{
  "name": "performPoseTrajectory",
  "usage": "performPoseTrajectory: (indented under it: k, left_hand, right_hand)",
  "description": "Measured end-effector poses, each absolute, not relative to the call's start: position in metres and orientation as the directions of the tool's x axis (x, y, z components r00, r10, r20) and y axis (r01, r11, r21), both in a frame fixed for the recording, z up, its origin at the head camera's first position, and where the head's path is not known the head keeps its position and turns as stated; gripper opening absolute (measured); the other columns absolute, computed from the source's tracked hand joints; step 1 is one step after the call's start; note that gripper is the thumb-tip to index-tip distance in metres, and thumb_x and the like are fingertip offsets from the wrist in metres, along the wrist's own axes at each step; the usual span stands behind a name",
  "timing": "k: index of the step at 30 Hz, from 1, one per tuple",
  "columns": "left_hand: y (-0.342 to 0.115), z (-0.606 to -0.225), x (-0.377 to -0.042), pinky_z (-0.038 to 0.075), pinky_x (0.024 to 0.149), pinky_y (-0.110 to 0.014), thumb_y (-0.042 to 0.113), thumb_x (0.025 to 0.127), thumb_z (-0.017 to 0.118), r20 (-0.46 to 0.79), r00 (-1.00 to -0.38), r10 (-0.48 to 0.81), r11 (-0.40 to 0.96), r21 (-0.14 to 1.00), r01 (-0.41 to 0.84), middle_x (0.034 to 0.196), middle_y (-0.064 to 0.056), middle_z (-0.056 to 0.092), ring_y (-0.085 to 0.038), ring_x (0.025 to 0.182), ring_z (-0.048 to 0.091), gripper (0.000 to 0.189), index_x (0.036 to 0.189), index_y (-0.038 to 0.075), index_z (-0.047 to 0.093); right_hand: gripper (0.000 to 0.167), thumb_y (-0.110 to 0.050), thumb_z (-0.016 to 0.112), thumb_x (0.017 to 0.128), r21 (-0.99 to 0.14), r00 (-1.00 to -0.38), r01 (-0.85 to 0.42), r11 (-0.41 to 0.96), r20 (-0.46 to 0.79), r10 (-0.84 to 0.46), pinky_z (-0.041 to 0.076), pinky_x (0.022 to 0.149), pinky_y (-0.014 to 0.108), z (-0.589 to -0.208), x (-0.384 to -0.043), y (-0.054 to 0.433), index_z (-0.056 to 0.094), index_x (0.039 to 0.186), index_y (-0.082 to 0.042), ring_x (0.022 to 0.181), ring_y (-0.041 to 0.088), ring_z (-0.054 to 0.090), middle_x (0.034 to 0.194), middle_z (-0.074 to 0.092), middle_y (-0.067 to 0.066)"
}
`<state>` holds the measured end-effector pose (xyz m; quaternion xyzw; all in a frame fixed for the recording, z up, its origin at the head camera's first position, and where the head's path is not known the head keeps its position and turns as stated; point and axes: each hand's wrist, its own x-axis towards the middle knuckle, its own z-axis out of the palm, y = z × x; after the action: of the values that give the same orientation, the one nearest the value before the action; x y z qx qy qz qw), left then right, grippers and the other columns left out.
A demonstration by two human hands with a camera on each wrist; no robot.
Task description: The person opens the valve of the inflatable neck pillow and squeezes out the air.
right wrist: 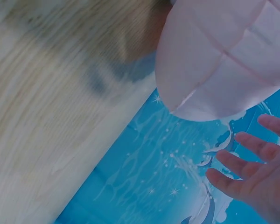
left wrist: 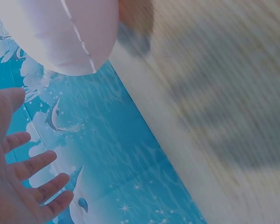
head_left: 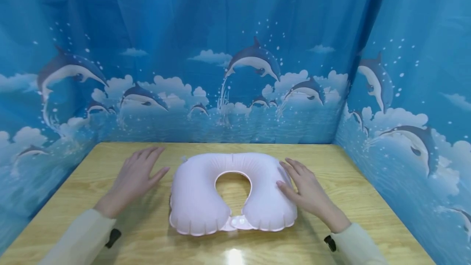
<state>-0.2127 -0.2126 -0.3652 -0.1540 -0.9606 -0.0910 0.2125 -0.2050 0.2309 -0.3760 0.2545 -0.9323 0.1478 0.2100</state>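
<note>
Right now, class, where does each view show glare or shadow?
Head view: white glare on the table, just below the pale neck pillow in the picture; left wrist view: a broad, soft-edged shadow across the wood; right wrist view: dark shadow beside the pillow.

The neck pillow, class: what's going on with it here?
A person's left hand and right hand are open on either side of a puffed-out neck pillow lying on a wooden table. The left is apart from it; the right is at its edge, perhaps touching. Neither grips it.
</note>
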Motion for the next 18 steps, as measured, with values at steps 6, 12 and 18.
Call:
performPoseTrajectory:
  k: [6,12,18]
  left_hand:
    - [-0.206,-0.358,-0.221,0.037,0.088,-0.061,0.037,0.087,0.058,0.459,-0.838,0.296,0.925,0.080,0.370,0.127,-0.020,0.051,-0.043,0.111,0.048,0.057,0.134,0.008,0.042]
    - [-0.200,-0.357,-0.230,0.041,0.086,-0.058,0.035,0.085,0.061,0.456,-0.820,0.347,0.910,0.048,0.412,0.122,-0.016,0.056,-0.040,0.107,0.053,0.055,0.132,0.011,0.045]
    - [-0.193,-0.359,-0.235,0.039,0.086,-0.061,0.033,0.086,0.061,0.417,-0.836,0.357,0.902,0.077,0.424,0.122,-0.014,0.057,-0.040,0.107,0.053,0.050,0.131,0.014,0.047]
  right_hand:
    - [0.056,-0.035,0.060,0.085,-0.167,-0.766,-0.563,0.809,0.472,-0.436,0.036,0.095,0.057,-0.375,-0.206,0.222,0.046,0.132,-0.009,0.122,0.037,0.044,0.134,0.046,0.017]
    - [0.055,-0.035,0.062,0.083,-0.172,-0.752,-0.586,0.792,0.478,-0.453,0.037,0.093,0.058,-0.376,-0.206,0.215,0.048,0.130,-0.011,0.119,0.038,0.046,0.132,0.048,0.017]
    - [0.055,-0.037,0.062,0.083,-0.161,-0.750,-0.594,0.788,0.467,-0.469,0.037,0.094,0.057,-0.379,-0.208,0.209,0.050,0.129,-0.012,0.120,0.037,0.046,0.132,0.048,0.017]
